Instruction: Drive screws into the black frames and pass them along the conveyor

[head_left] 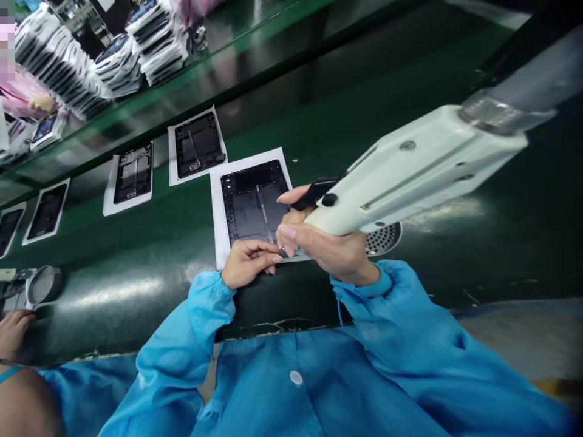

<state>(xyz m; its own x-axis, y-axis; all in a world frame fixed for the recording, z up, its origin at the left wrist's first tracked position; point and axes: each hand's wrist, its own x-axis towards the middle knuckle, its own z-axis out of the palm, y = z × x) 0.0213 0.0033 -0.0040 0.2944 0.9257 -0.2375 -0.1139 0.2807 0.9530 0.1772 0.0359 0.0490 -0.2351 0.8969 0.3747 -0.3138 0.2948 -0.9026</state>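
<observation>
My right hand is wrapped around a pale electric screwdriver, with the thumb and index finger near its black lever. The tool's tip points down toward the lower edge of a black tablet housing, which lies on a white sheet. My left hand is closed in a pinch beside the tip, at the near edge of the housing. Whatever is between its fingertips is too small to make out. A thin flat cable runs down the housing's middle.
More tablet housings on white sheets line the green bench to the left. A perforated round dish is partly behind my right hand. Tall stacks stand on the far shelf. A co-worker's hand rests at the left.
</observation>
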